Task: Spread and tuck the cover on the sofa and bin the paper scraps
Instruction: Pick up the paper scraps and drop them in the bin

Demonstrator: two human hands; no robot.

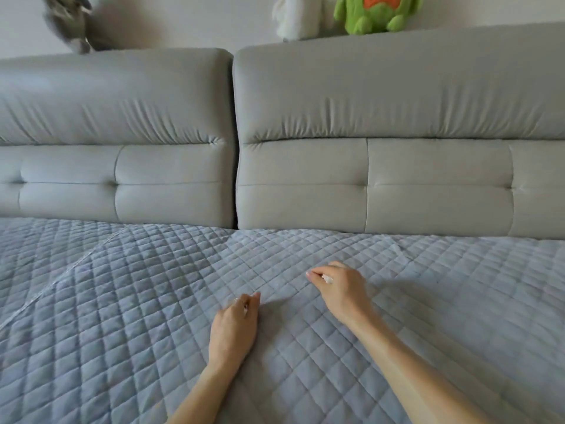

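White paper scrap (327, 280) peeks from the right hand (339, 290), mostly hidden.

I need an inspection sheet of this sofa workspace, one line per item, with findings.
Surface: quilted cover spread over the seat, diagonal creases at left.
Job's things: cover's far edge meets the back cushions; white paper scrap in hand; no bin in view.
Clutter: nothing seen.
Grips: right hand pinches the scrap; left hand rests on the cover, fingers curled, content unclear.
Cables: nothing seen.
Surroundings: green plush toy and white plush on the sofa top; blurred grey thing upper left.
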